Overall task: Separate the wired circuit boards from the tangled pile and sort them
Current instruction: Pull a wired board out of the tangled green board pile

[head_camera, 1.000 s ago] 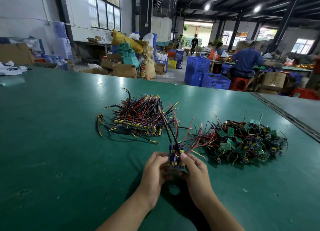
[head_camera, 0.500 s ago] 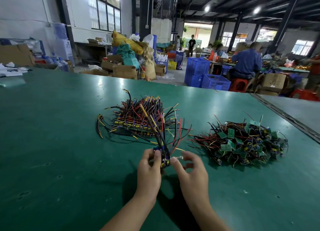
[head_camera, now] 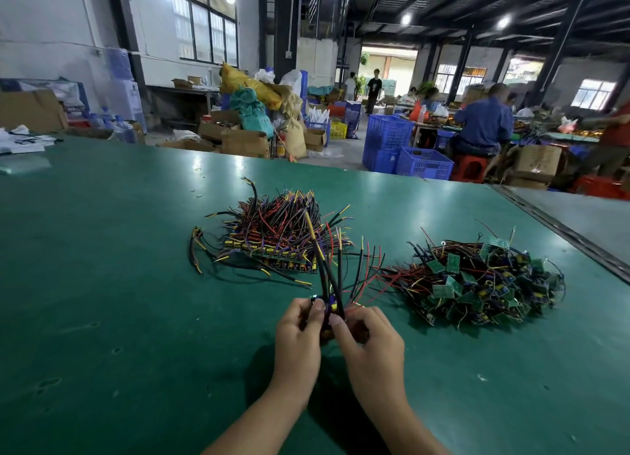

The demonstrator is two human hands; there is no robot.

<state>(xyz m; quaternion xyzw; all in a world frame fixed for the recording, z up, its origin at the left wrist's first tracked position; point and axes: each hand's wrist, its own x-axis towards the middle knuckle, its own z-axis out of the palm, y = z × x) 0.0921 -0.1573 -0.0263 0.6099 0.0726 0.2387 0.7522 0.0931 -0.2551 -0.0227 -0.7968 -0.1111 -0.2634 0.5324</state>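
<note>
Cluttered workshop space is seen behind a wide green table (head_camera: 102, 284), with cardboard boxes (head_camera: 243, 142) heaped beyond its far left edge. On the table, left of centre and toward the far side, an aligned stack (head_camera: 272, 243) of boards is laid in a row, its black, red, yellow and purple wires swept up and away together.

Nearer, at the middle, the left hand (head_camera: 298, 338) is raised just above the surface. Its fingers are curled, and its thumb is pressed against the left side of a small bundle of wired circuit boards (head_camera: 328, 313). The bundle is held upright between both hands, and its wires are fanned upward toward the far side, between the two heaps. Its right side is pinched by the thumb and forefinger of the right hand (head_camera: 371, 345), whose remaining fingers are folded in loosely; how many boards are held cannot be told.

To the right, apart from the hands, the tangled pile (head_camera: 477, 284) is spread on the table, small green boards lying at all angles among knotted wires. Beyond the far right edge, blue crates (head_camera: 405, 154) are stacked beside a seated person (head_camera: 484, 127) in blue.
</note>
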